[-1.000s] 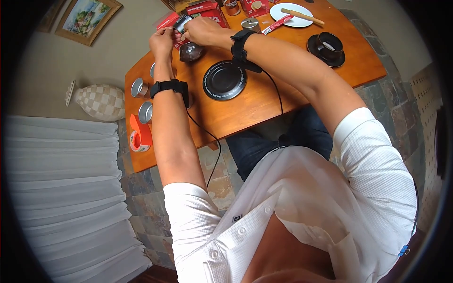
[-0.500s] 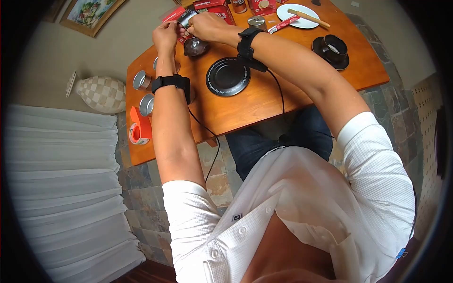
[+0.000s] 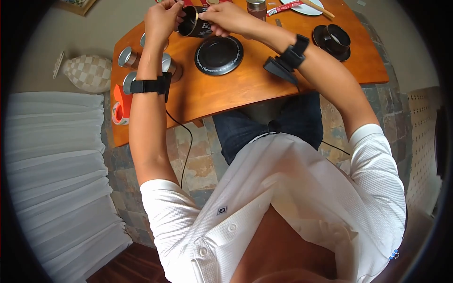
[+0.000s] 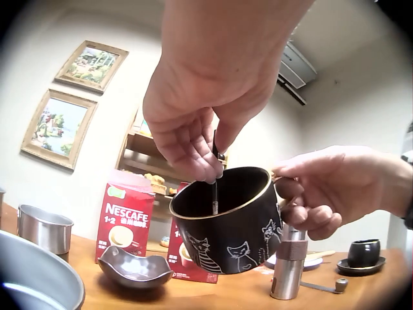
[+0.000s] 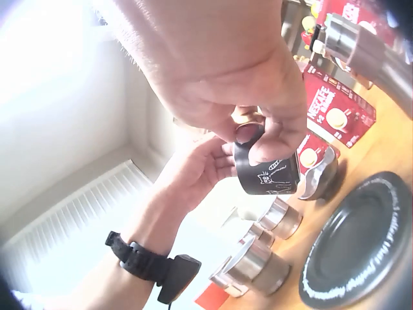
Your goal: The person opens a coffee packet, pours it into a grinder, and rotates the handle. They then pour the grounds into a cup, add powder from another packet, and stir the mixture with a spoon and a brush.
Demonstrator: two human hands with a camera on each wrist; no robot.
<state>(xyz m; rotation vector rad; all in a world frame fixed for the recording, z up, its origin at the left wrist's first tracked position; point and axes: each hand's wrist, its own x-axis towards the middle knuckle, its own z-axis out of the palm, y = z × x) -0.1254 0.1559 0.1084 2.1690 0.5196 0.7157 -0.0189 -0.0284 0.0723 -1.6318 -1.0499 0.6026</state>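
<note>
A black cup with white cat drawings and a gold rim [image 4: 233, 248] is held up above the table. The right hand [image 4: 342, 187] grips it by its handle. Over its mouth, the left hand [image 4: 206, 123] pinches a thin dark stick [image 4: 215, 187], possibly a spoon handle, whose lower part is inside the cup. In the head view the left hand [image 3: 163, 21] is left of the cup [image 3: 189, 21] and the right hand [image 3: 229, 19] right of it. A black plate with white lettering [image 3: 219, 55] lies on the table nearer the body.
Metal cups [image 3: 128, 57] and an orange tape holder [image 3: 121, 106] stand at the table's left. Behind the cup are a dark wavy bowl [image 4: 135, 268], red Nescafe boxes [image 4: 126, 216] and a metal grinder [image 4: 290, 265]. A black cup on a saucer [image 3: 331, 40] is at the right.
Both hands have drawn back from the boxes and spread slightly, with the black cup now visible between them. The head view has shifted, and the plate appears higher in it.
</note>
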